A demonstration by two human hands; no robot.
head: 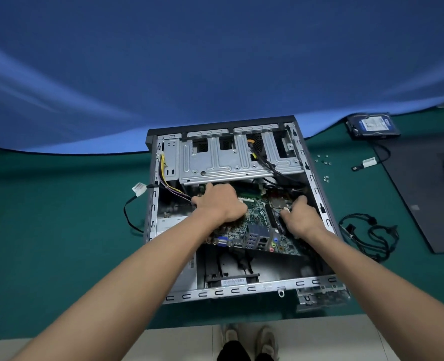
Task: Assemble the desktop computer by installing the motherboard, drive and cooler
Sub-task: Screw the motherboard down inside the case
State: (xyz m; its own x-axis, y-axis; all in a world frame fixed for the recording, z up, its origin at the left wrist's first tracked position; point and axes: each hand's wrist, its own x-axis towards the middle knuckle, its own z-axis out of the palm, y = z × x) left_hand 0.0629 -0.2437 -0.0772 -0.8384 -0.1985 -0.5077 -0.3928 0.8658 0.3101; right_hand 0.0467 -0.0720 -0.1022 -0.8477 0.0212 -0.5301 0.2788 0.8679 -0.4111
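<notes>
Head view: both hands hold a green motherboard [257,225] tilted inside an open case [241,289] on a green mat [59,230]. Left hand [217,203] and right hand [300,217] curl over its edges. A blue-labelled drive [373,125], writing unreadable, lies far right.

Views: a single one, the head camera; no second view shares the scene.
Position: worn on the person's head, above the near edge of the green-covered table [59,230].
Direction: forward and steeply down; the person's shoes on the pale floor [249,340] show at the bottom edge.
Lens: wide-angle, bending the far table edge and the blue cloth backdrop [215,61] into curves.
Nearness: about arm's reach, both forearms running in from the lower corners to the open grey metal computer case [241,289] at frame centre.
Margins: a blue-labelled hard drive [373,125] near the right edge, far side.
</notes>
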